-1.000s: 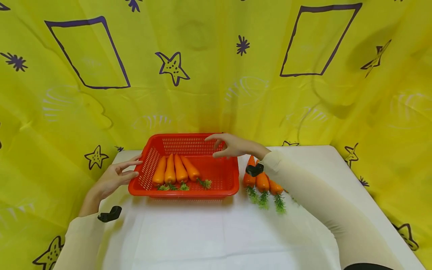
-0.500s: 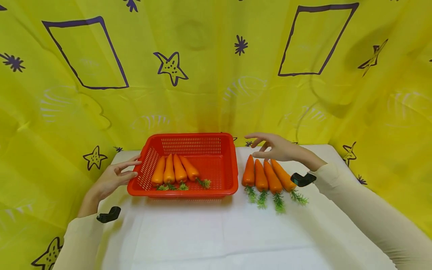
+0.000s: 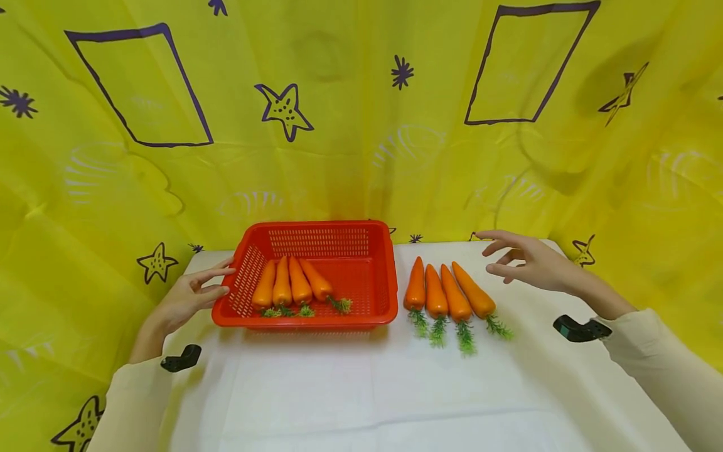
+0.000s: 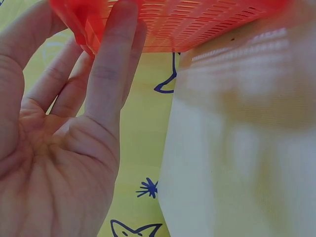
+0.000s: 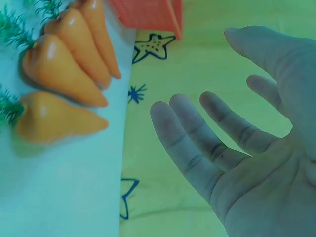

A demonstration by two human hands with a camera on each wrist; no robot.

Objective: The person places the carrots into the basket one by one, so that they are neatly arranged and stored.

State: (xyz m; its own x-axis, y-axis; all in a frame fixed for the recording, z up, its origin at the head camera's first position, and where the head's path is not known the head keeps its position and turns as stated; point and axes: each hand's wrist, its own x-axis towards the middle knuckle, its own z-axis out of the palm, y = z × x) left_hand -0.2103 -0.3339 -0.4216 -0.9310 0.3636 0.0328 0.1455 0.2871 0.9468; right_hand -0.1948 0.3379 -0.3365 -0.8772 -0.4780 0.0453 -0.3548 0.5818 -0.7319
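Note:
At the left end of a red plastic basket (image 3: 381,282), the left hand (image 3: 183,300) touches the rim with its fingertips, fingers fairly straight. Its palm shows in the left wrist view, below the basket's slotted wall (image 4: 197,19). Several orange carrots (image 3: 299,282) with green tops lie side by side in the left half of the basket. More carrots (image 3: 436,292) lie in a fanned row on the white table, right of the basket. The right hand (image 3: 531,258) hovers to the right of that row, fingers spread and gently bent, holding nothing.
A white cloth-covered table (image 3: 316,389) carries the basket and the loose carrots. Yellow curtain (image 3: 339,125) with dark star and frame drawings hangs close behind and on both sides. Black wrist devices (image 3: 580,328) sit on both forearms.
The right hand has moved rightward from over the basket's right end, past the loose carrots, uncovering them. The left hand stays at the rim. Basket and carrots appear unmoved.

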